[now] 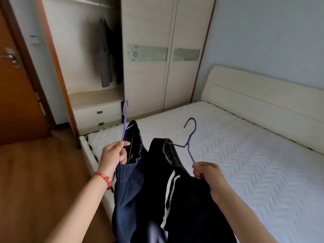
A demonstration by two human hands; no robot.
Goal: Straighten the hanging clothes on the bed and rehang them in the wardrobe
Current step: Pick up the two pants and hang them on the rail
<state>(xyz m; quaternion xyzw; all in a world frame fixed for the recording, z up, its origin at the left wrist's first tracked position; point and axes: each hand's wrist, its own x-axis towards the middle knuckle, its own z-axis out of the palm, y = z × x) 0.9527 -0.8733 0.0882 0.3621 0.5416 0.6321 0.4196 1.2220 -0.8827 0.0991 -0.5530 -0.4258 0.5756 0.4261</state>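
My left hand (113, 156) grips a purple hanger (124, 118) that carries navy blue trousers (125, 199), its hook pointing up. My right hand (206, 171) grips a second purple hanger (190, 137) bearing black trousers with white side stripes (189, 204). Both garments hang in front of me over the near corner of the bed (245, 155), which has a white quilted mattress. The wardrobe (82, 50) stands open at the far left, with dark clothes (107, 55) hanging from its rail.
Drawers (97, 114) sit under the open wardrobe section. Closed sliding doors (163, 53) are to its right. A brown room door (15, 85) stands at the left, with wooden floor (35, 172) beside the bed. A cream headboard (263, 102) lines the right wall.
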